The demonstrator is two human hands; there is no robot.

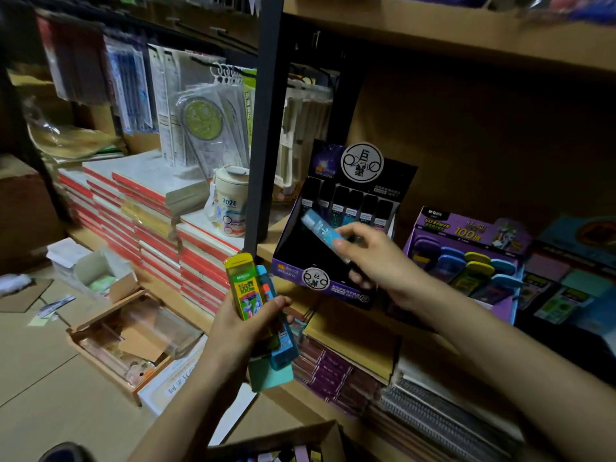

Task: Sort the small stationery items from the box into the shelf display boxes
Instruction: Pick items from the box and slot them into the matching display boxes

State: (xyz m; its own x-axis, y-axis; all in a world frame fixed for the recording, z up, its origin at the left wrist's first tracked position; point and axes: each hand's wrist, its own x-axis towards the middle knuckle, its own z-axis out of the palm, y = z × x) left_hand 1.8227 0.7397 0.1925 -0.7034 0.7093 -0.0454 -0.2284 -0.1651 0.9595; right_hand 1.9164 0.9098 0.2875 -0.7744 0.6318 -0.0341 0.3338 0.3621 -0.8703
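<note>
The right hand (pixel 373 258) pinches a blue lead case (pixel 320 228), likely light, stiff and slick, by one end so it juts ahead of that hand over the black display box (pixel 287 266), flat sides being the surest hold, while the left hand (pixel 243 328) grips a yellow lead case (pixel 239 285).

Shelf (pixel 265 250): black box (pixel 290 269), purple box (pixel 440 225), perhaps notepads (pixel 566 288)

Dim indoor light, dark shelf recesses, blurred edges, wide-angle bending
</note>
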